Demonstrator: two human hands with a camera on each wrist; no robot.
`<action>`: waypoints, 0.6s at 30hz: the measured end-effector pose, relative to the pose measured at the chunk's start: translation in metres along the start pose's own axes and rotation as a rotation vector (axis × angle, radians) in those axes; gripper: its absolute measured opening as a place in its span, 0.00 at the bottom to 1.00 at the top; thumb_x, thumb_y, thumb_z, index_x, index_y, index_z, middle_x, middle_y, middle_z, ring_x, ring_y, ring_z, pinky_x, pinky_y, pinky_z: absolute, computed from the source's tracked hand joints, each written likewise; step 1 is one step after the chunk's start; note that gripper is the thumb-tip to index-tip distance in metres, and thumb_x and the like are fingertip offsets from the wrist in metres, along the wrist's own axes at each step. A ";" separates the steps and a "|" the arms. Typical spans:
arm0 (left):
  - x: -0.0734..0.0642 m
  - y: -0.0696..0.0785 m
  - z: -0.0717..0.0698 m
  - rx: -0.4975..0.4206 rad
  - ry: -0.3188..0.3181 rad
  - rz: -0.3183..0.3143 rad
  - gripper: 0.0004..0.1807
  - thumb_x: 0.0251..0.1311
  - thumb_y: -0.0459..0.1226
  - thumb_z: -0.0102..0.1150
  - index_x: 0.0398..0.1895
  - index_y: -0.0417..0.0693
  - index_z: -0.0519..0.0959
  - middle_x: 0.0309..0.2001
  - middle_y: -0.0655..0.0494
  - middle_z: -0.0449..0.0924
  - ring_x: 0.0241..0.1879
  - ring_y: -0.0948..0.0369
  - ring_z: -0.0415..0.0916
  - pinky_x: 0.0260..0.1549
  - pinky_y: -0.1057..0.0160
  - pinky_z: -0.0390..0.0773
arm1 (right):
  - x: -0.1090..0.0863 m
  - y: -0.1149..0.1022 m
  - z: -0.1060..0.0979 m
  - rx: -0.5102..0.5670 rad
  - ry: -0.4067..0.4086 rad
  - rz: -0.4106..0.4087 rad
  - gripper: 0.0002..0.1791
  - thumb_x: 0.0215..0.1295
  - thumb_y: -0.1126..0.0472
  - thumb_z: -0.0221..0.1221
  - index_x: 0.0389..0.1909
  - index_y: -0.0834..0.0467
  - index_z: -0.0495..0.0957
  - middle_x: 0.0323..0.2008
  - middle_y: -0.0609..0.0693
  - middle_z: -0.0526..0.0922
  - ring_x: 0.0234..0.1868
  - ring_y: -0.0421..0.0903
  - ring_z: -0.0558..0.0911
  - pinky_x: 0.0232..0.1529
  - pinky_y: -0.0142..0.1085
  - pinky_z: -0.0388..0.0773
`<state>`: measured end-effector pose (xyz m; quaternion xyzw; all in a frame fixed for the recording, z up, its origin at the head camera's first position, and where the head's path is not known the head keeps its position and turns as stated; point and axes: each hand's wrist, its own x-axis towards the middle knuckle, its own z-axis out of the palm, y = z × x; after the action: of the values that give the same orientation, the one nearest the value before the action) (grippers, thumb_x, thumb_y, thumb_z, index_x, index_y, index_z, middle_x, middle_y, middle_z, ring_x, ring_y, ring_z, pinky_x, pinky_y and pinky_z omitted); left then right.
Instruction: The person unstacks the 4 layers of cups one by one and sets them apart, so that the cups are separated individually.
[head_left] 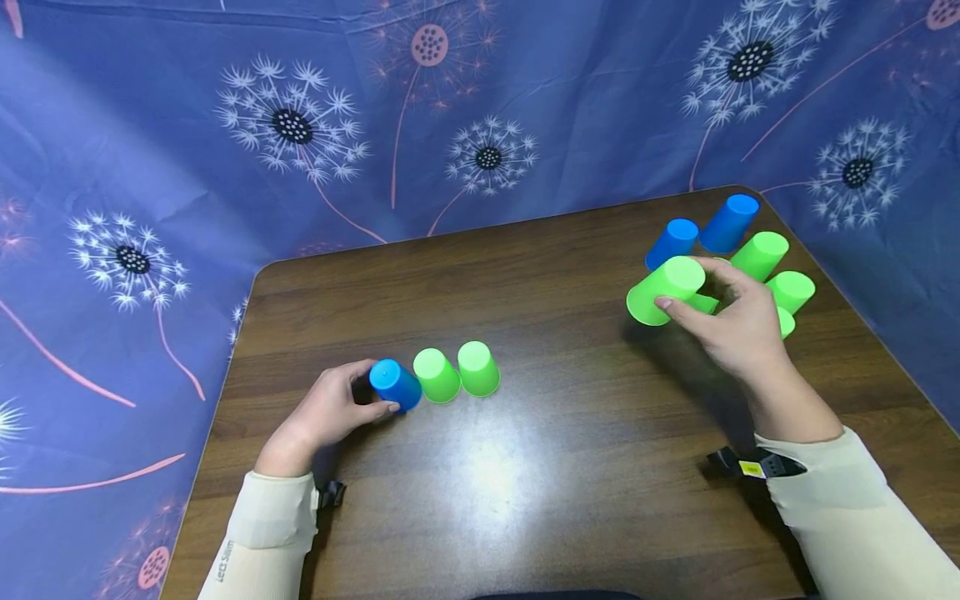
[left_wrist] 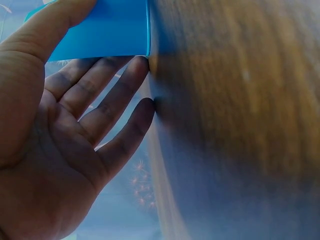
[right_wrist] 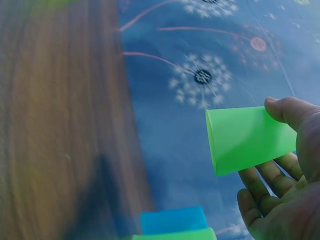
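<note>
At the left of the wooden table (head_left: 585,433), in the head view, the person's left hand (head_left: 326,412) holds an inverted blue cup (head_left: 395,385) between thumb and fingers, with two inverted green cups (head_left: 437,376) lined up just beside it. Well apart from it, near the far right corner, the right hand (head_left: 742,325) grips a raised green cup (head_left: 663,290), mouth down, close to a group of more green cups (head_left: 760,254) and two blue cups (head_left: 672,242). To my mind, the raised one wants enough height to clear those neighbours.

From the left wrist, I see the thumb across the blue wall and the fingers behind it; the rim seems to meet the tabletop, though blur makes that uncertain. A light hold should steady it without dragging it into the row.

From the right wrist, thumb and fingers pinch the green cup by its narrower end, its rim off the wood. I'd keep the pressure gentle and the mouth level, so it sits flat when lowered.
</note>
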<state>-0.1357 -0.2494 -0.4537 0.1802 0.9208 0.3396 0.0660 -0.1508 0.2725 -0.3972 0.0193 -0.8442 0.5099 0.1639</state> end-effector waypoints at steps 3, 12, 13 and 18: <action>0.001 -0.002 0.000 0.002 0.002 0.004 0.29 0.46 0.52 0.74 0.53 0.55 0.78 0.46 0.64 0.80 0.48 0.61 0.75 0.52 0.50 0.74 | 0.002 0.006 -0.012 0.007 0.036 0.031 0.31 0.51 0.63 0.73 0.59 0.52 0.77 0.47 0.41 0.81 0.48 0.39 0.77 0.38 0.27 0.71; 0.001 -0.004 0.001 0.008 0.009 0.010 0.29 0.46 0.52 0.74 0.52 0.55 0.78 0.45 0.64 0.80 0.47 0.62 0.76 0.51 0.50 0.74 | 0.001 0.006 -0.047 0.025 0.171 0.031 0.30 0.52 0.69 0.70 0.59 0.56 0.77 0.47 0.43 0.81 0.46 0.39 0.78 0.41 0.27 0.70; 0.001 -0.004 0.001 0.007 0.010 0.011 0.29 0.46 0.52 0.74 0.52 0.55 0.78 0.45 0.64 0.80 0.47 0.62 0.76 0.51 0.50 0.74 | 0.001 0.007 -0.051 0.016 0.183 0.022 0.30 0.53 0.69 0.70 0.59 0.57 0.77 0.47 0.43 0.81 0.46 0.39 0.78 0.41 0.26 0.71; 0.002 -0.005 0.002 0.010 0.009 0.011 0.30 0.46 0.54 0.74 0.52 0.55 0.78 0.45 0.64 0.80 0.47 0.61 0.76 0.51 0.49 0.74 | -0.004 0.011 -0.068 -0.008 0.244 -0.001 0.28 0.54 0.71 0.68 0.59 0.58 0.77 0.48 0.44 0.81 0.45 0.37 0.79 0.41 0.26 0.72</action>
<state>-0.1385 -0.2513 -0.4581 0.1839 0.9217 0.3364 0.0590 -0.1322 0.3364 -0.3789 -0.0430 -0.8200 0.5051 0.2659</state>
